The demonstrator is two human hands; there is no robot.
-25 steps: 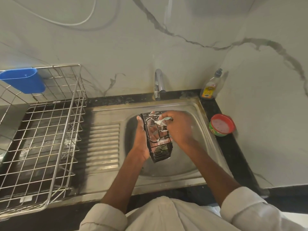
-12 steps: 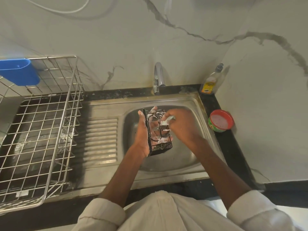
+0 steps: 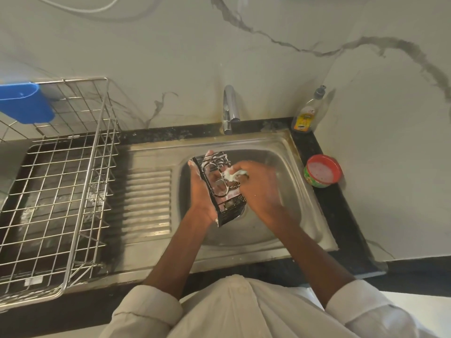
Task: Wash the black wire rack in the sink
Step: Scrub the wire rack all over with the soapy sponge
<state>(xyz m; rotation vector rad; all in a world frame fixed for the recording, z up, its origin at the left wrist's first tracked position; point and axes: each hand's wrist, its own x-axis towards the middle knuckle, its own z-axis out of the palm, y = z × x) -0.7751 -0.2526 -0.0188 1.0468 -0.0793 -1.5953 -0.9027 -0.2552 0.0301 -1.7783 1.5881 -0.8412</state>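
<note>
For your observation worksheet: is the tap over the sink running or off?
Off, as far as visible: no stream falls from the tap into the sink, though the black wire rack is soapy.

Bottle label: the dish soap bottle (image 3: 307,115) by the wall carries a yellow label with a small white patch of print near its top, too small and blurred to read
Tub side: the round red-rimmed tub (image 3: 322,171) on the black counter has a green printed band, no letters legible
Basket tag: a pale tag (image 3: 33,281) on the wire drying basket (image 3: 80,215), print unreadable
</note>
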